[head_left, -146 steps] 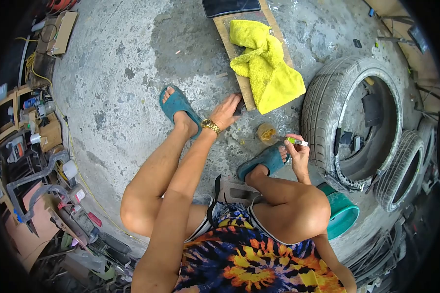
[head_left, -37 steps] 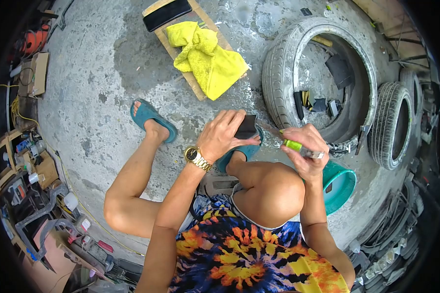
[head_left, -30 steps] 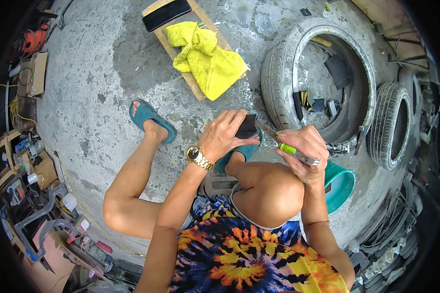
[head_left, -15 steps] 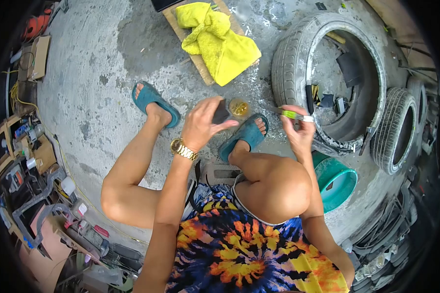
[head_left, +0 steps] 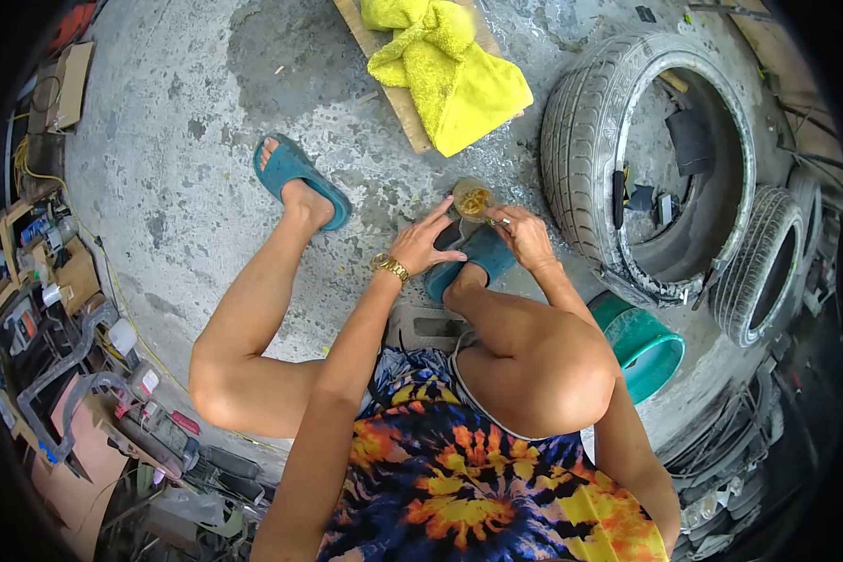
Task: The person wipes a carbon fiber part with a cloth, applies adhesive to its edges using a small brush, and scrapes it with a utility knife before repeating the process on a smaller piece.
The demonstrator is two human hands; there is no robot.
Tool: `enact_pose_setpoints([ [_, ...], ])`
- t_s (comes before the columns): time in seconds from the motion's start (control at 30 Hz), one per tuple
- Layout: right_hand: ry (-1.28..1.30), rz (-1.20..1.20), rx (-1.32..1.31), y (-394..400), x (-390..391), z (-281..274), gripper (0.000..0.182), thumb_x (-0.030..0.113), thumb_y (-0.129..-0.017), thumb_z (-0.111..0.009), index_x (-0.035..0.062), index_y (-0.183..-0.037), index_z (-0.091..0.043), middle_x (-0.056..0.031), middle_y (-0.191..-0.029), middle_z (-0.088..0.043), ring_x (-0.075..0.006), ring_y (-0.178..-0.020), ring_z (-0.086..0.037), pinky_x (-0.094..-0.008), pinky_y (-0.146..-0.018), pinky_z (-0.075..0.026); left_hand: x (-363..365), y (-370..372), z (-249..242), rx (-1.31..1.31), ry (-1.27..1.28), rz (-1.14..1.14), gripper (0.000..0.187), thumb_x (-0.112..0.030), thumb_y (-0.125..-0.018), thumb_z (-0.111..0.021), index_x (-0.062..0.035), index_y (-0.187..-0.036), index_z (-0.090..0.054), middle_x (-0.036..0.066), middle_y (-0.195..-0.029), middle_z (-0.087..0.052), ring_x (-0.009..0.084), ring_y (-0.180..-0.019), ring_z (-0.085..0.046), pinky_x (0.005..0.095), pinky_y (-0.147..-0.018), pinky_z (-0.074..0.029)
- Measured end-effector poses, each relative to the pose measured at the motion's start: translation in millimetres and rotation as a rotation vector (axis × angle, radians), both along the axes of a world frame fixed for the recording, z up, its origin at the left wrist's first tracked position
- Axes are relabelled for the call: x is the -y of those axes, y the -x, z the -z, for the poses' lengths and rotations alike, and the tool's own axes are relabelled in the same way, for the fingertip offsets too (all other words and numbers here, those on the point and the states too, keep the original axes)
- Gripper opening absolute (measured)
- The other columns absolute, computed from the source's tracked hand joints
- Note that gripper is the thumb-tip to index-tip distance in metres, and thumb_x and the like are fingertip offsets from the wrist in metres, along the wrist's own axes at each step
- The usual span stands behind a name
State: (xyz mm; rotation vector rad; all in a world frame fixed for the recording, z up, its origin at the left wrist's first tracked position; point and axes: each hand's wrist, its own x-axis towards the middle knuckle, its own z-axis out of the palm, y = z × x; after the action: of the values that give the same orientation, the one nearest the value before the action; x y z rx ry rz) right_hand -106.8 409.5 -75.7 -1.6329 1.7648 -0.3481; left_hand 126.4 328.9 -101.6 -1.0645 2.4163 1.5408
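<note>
Jar [head_left: 473,199] of yellowish paste stands on the concrete floor [head_left: 197,122] by my right sandal [head_left: 468,258]. My right hand [head_left: 525,236] pinches a small tool at its mouth; my left hand [head_left: 423,245], fingers spread, covers a dark patch [head_left: 451,234]. Tyre [head_left: 581,159] crowds the right; a yellow cloth [head_left: 454,66] lies beyond.

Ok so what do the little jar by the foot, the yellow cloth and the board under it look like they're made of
The jar looks like clear glass or plastic; amber contents show through, so I can't say which. The yellow cloth looks like fluffy microfibre or terry: matte, soft folds. The board under it looks like bare wood or plywood, pale tan with straight edges.
</note>
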Motion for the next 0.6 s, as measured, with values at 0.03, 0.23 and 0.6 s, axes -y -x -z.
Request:
enact_pose_setpoints([
  [0.03, 0.001, 0.007, -0.007, 0, -1, 1, 0.035, 0.004, -0.082, -0.066, 0.0145, -0.115, -0.065, -0.0069, -0.112, -0.067, -0.0303, -0.100, -0.063, -0.0391, -0.085, -0.053, -2, 1, 5, -0.002, -0.024, 0.009, 0.073, -0.058, -0.071, -0.074, 0.0011, -0.112, -0.058, 0.002, -0.155, -0.032, 0.0293, -0.120, -0.055, 0.0416, -0.093, -0.049],
  [0.23, -0.012, 0.057, -0.030, 1, -7, 9, 0.033, 0.005, -0.084, -0.064, 0.0155, -0.115, -0.065, -0.0052, -0.112, -0.067, -0.0303, -0.096, -0.065, -0.0387, -0.079, -0.055, 1, 9, -4, 0.059, -0.072, 0.127, 0.076, -0.062, -0.073, -0.069, -0.0054, -0.122, -0.058, 0.002, -0.157, -0.027, 0.0309, -0.122, -0.053, 0.0447, -0.096, -0.048],
  [0.6, -0.183, 0.249, 0.136, 9, -18, 19, 0.030, 0.006, -0.086, -0.062, 0.0166, -0.114, -0.066, -0.0057, -0.114, -0.067, -0.0328, -0.096, -0.065, -0.0401, -0.080, -0.054, 8, 28, -11, 0.054, -0.111, 0.202, 0.078, -0.062, -0.074, -0.068, -0.0056, -0.127, -0.054, 0.001, -0.157, -0.027, 0.0309, -0.125, -0.051, 0.0465, -0.099, -0.045],
])
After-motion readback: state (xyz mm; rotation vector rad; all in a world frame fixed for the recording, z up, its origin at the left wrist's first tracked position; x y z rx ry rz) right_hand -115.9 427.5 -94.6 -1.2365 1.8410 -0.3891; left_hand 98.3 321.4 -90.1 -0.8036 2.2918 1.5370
